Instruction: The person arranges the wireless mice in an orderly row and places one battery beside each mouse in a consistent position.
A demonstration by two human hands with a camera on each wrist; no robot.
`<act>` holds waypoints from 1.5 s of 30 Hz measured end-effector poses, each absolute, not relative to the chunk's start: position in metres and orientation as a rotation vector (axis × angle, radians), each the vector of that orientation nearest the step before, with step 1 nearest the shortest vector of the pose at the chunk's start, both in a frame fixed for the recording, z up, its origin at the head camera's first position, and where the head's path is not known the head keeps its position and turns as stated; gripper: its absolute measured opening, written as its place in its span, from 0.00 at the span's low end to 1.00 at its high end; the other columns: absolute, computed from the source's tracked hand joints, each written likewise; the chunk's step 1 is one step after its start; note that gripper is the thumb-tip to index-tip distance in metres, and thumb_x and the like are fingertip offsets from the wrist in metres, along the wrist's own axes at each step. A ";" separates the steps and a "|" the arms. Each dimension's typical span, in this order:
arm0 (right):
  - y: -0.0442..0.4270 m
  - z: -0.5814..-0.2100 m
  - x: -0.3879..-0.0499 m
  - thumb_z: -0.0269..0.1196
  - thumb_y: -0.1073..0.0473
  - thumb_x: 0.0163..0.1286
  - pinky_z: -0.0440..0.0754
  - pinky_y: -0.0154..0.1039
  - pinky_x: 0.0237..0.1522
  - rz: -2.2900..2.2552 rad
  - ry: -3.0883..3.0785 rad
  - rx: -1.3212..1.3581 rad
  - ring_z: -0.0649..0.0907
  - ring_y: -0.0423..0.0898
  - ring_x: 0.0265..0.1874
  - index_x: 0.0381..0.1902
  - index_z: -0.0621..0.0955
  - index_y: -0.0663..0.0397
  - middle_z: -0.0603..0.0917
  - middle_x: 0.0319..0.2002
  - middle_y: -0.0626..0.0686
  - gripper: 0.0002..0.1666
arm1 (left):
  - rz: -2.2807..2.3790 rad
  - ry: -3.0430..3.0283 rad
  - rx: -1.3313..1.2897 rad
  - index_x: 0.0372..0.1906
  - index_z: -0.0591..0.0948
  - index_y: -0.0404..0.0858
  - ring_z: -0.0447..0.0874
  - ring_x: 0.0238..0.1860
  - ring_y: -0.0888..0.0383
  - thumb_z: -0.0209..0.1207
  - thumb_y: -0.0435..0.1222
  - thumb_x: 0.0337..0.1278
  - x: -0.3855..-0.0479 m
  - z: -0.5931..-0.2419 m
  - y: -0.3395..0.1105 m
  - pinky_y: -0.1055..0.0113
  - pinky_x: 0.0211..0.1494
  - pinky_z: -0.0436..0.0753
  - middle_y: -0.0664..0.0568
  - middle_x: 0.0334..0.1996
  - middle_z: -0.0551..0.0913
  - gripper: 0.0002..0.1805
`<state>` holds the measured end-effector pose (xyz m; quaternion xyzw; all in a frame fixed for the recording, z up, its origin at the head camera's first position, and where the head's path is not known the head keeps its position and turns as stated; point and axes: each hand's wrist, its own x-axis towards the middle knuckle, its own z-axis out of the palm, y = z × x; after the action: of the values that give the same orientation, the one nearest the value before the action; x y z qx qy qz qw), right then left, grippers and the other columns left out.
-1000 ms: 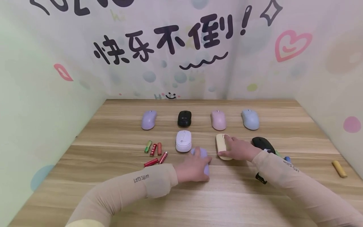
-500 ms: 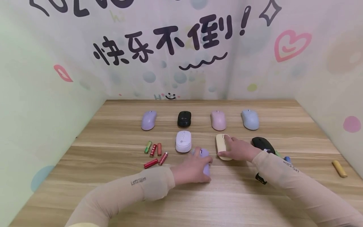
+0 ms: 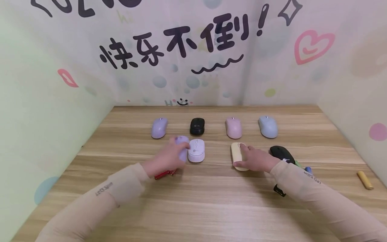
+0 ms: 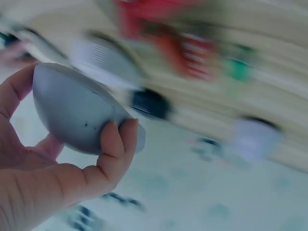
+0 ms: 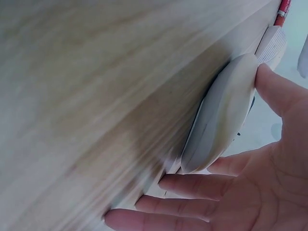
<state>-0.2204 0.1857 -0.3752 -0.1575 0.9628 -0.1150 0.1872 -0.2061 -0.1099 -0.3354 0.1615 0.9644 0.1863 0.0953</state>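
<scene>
A light purple computer mouse [image 3: 183, 153] is in my left hand [image 3: 167, 156], which grips it between thumb and fingers. The left wrist view shows that mouse [image 4: 77, 110] raised, with curled fingers [image 4: 118, 144] around its body. A white mouse [image 3: 196, 150] stands just to its right. My right hand [image 3: 255, 158] rests at a cream mouse [image 3: 237, 153] on the table. In the right wrist view its thumb touches one end of the cream mouse [image 5: 226, 110], while the other fingers [image 5: 192, 185] lie rather straight alongside.
Along the back stand a purple mouse [image 3: 159, 128], a black mouse [image 3: 197, 126], a pink mouse [image 3: 233, 127] and a blue mouse [image 3: 268, 127]. Another black mouse [image 3: 282, 154] is partly behind the right sleeve. A red battery [image 3: 162, 174] shows below the left hand; a yellow battery [image 3: 365, 180] lies far right.
My left hand has carried the purple mouse left, from in front of the white mouse to its left side, now covering most of the batteries. The right hand stays at the cream mouse.
</scene>
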 end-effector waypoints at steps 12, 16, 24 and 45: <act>0.186 -0.376 -0.221 0.55 0.33 0.60 0.71 0.57 0.52 -0.307 2.713 -0.432 0.73 0.68 0.52 0.67 0.51 0.72 0.62 0.61 0.76 0.56 | 0.420 2.840 0.186 0.54 0.73 0.36 0.66 0.51 0.34 0.63 0.34 0.37 -0.249 -0.363 -0.212 0.44 0.49 0.73 0.25 0.55 0.58 0.30; 0.187 -0.376 -0.222 0.54 0.33 0.60 0.70 0.58 0.53 -0.308 2.712 -0.430 0.71 0.68 0.54 0.67 0.51 0.71 0.61 0.62 0.75 0.56 | 0.388 2.803 0.211 0.52 0.74 0.39 0.66 0.51 0.33 0.65 0.34 0.35 -0.252 -0.365 -0.216 0.43 0.48 0.73 0.24 0.55 0.57 0.29; 0.187 -0.375 -0.221 0.54 0.33 0.61 0.70 0.58 0.52 -0.314 2.712 -0.429 0.71 0.69 0.54 0.67 0.51 0.71 0.61 0.62 0.75 0.55 | 0.416 2.733 0.243 0.55 0.72 0.40 0.65 0.54 0.30 0.65 0.34 0.39 -0.252 -0.363 -0.207 0.41 0.49 0.73 0.23 0.60 0.52 0.30; 0.186 -0.374 -0.220 0.54 0.33 0.60 0.69 0.58 0.53 -0.307 2.722 -0.431 0.70 0.69 0.55 0.67 0.51 0.71 0.61 0.62 0.74 0.55 | 0.423 2.700 0.299 0.70 0.54 0.38 0.60 0.60 0.30 0.66 0.33 0.43 -0.245 -0.368 -0.200 0.41 0.57 0.67 0.25 0.66 0.47 0.47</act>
<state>-0.2197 0.1864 -0.3741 -0.1528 0.9650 -0.1088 0.1835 -0.2453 -0.1997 -0.3676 0.1065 0.9633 0.1509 0.1950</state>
